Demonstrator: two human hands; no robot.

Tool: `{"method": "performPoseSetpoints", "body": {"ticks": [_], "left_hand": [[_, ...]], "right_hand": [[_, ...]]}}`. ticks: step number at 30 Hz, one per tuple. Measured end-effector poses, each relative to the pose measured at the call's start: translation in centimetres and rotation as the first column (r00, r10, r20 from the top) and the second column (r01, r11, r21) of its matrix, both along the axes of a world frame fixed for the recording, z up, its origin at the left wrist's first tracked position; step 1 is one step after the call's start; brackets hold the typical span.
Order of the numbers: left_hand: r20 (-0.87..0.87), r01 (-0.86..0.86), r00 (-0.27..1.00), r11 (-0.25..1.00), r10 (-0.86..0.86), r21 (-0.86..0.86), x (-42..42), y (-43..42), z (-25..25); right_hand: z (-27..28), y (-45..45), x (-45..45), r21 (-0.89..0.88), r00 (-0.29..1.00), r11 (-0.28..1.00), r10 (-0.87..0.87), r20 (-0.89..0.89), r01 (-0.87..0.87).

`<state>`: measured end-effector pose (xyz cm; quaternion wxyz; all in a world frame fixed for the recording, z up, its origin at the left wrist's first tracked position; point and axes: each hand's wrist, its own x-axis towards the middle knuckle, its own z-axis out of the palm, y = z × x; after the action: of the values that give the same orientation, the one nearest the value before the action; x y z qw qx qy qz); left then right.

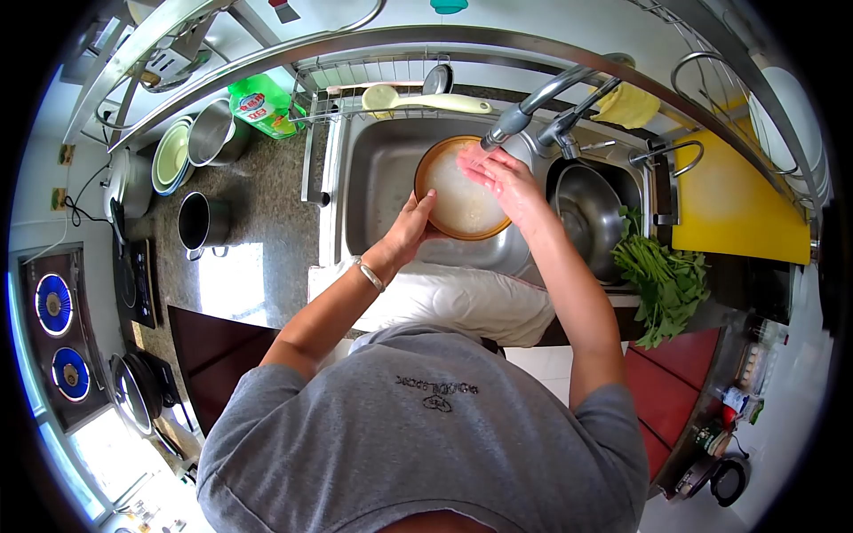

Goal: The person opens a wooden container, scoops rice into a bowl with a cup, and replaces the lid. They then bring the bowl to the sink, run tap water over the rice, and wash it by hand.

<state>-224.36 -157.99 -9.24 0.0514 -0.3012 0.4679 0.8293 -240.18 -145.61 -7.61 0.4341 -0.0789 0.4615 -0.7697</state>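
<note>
A round bowl (425,182) with an amber-brown rim sits in the large sink basin, full of cloudy whitish liquid. My left hand (410,226) grips its left edge, thumb on the rim and the other fingers hidden beneath. Just below the faucet spout (505,129), my right hand (500,178) is held over the bowl's upper right part. Its fingers are stretched out, look wet and hold nothing that shows. Whether the right fingertips touch the liquid is unclear.
The small right basin holds a metal bowl (588,213); leafy greens (662,280) hang beside it. A pale ladle (435,101) lies behind the sink. Left are a green bottle (265,107), a metal pot (213,133) and a dark mug (203,222). A yellow board (737,200) stands right.
</note>
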Motion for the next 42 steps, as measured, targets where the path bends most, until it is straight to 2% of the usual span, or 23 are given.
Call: {"method": "performPoseSetpoints", "body": {"ticks": [2,3,4,5,7,9,11,12,13,16,18,19,21,23,24,25,26,27,29,32,34,41,42], "left_hand": [[-0.002,-0.001,1.0,1.0,0.001,0.003,0.0,-0.2,-0.3],[-0.004,-0.005,1.0,1.0,0.005,0.008,0.0,-0.3,-0.4],[-0.005,-0.007,1.0,1.0,0.007,0.009,0.0,-0.4,-0.5],[-0.005,-0.013,1.0,1.0,0.013,0.003,0.1,-0.6,-0.6],[-0.003,-0.028,1.0,1.0,0.028,-0.004,0.2,-0.8,-0.5],[-0.005,-0.03,1.0,0.999,0.03,-0.027,0.5,-0.8,-0.3],[0.005,-0.026,1.0,1.0,0.026,-0.011,0.7,-0.8,-0.4],[0.014,-0.021,1.0,1.0,0.021,0.005,0.8,-0.8,-0.2],[0.012,-0.027,1.0,1.0,0.027,-0.002,1.0,-0.9,0.0],[-0.003,-0.013,1.0,0.999,0.014,0.032,1.6,-0.7,0.1],[0.007,-0.01,1.0,1.0,0.01,0.022,1.9,-0.6,-0.4],[0.016,-0.006,1.0,1.0,0.006,0.009,2.0,-0.5,-0.4],[-0.003,-0.017,1.0,0.999,0.017,0.029,2.3,-0.1,-0.2],[-0.026,-0.022,0.999,0.998,0.023,0.052,2.8,0.2,-0.1],[0.001,-0.034,0.999,0.998,0.034,0.051,3.2,0.2,-0.3],[0.029,-0.05,0.998,0.998,0.048,0.049,3.5,0.3,-0.6],[0.03,-0.049,0.998,0.997,0.048,0.053,3.8,0.4,-0.8],[0.015,-0.037,0.999,0.998,0.036,0.053,4.2,0.4,-1.0],[-0.004,-0.023,1.0,0.998,0.023,0.052,4.7,0.6,-1.0],[-0.016,-0.05,0.999,0.997,0.051,0.064,5.8,1.4,-0.6],[0.018,-0.032,0.999,0.995,0.03,0.096,6.2,1.7,-0.4],[0.008,-0.04,0.999,0.996,0.039,0.083,7.3,1.8,0.4],[0.016,-0.039,0.999,0.996,0.038,0.086,7.4,1.8,0.2]], "right_hand": [[-2.0,1.1,-0.8,0.066,0.985,0.998,0.022,-0.169,-0.011],[-1.6,1.8,-1.1,0.067,0.985,0.998,0.021,-0.169,-0.01],[-0.6,2.8,-1.3,0.134,0.913,0.972,-0.129,-0.386,0.194],[-0.1,3.7,-1.8,0.15,0.77,0.906,-0.239,-0.592,0.396],[-1.7,6.0,-4.5,0.241,0.652,0.704,-0.398,-0.645,0.668],[-4.8,8.1,-8.9,0.296,0.546,0.478,-0.557,-0.626,0.827],[-7.2,10.3,-13.3,0.225,0.603,0.591,-0.581,-0.546,0.774],[-6.8,10.2,-14.3,0.352,0.632,0.528,-0.585,-0.508,0.772],[-6.2,10.4,-15.3,0.31,0.731,0.673,-0.53,-0.43,0.671],[-5.2,7.8,-15.0,0.266,0.701,0.662,-0.573,-0.424,0.701],[-3.4,6.6,-13.0,0.352,0.705,0.678,-0.35,-0.616,0.645],[-3.3,6.7,-12.6,0.355,0.705,0.676,-0.348,-0.618,0.646],[-3.2,7.0,-11.5,0.414,0.513,0.538,-0.04,-0.857,0.734],[-3.2,7.4,-8.2,0.333,0.331,0.575,0.112,-0.937,0.747],[-1.9,7.3,-5.3,0.37,0.361,0.664,0.16,-0.919,0.65],[-2.0,7.3,-2.7,0.368,0.405,0.818,0.184,-0.895,0.442],[-0.7,6.9,0.5,0.377,0.399,0.887,0.254,-0.881,0.267],[-0.3,6.6,2.7,0.348,0.221,0.923,0.31,-0.925,0.162],[2.2,5.6,5.5,0.54,0.155,0.839,0.543,-0.826,-0.064],[0.7,4.2,6.5,0.612,0.097,0.79,0.612,-0.785,-0.032],[0.7,2.9,6.6,0.748,-0.101,0.659,0.752,-0.651,0.08],[1.4,-0.3,7.6,0.856,-0.253,0.516,0.832,-0.493,0.032],[1.3,-0.5,7.6,0.87,-0.336,0.493,0.819,-0.464,-0.001]]}}
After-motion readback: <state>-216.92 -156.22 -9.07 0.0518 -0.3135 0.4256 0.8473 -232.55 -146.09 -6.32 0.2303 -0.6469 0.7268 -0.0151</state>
